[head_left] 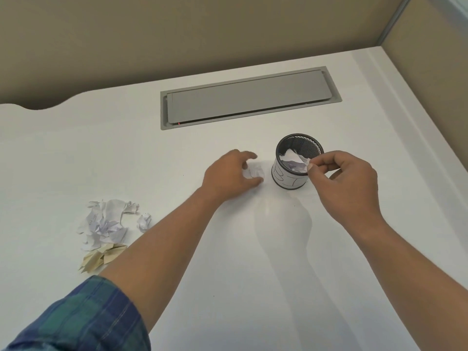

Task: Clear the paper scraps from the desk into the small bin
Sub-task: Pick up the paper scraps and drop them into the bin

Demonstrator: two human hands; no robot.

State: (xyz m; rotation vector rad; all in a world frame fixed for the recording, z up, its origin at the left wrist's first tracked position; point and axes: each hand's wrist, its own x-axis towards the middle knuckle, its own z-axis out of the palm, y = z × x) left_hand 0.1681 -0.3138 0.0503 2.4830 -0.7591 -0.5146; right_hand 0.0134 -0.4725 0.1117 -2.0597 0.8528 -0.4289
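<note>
A small black mesh bin (288, 177) with a white paper label stands on the white desk (228, 274), right of centre. White scraps lie inside it. My right hand (347, 183) pinches the edge of a white scrap (295, 158) at the bin's near rim. My left hand (230, 173) curls around a crumpled white paper ball (254, 172) on the desk just left of the bin, fingers touching it. A pile of white crumpled scraps (106, 222) with a small ball (144, 222) lies at the left, and a beige folded scrap (101, 258) lies below it.
A grey cable-tray lid (249, 97) is set flush in the desk behind the bin. Beige partition walls (177, 29) close off the back and right side. The desk's back edge has a curved cut-out at the far left.
</note>
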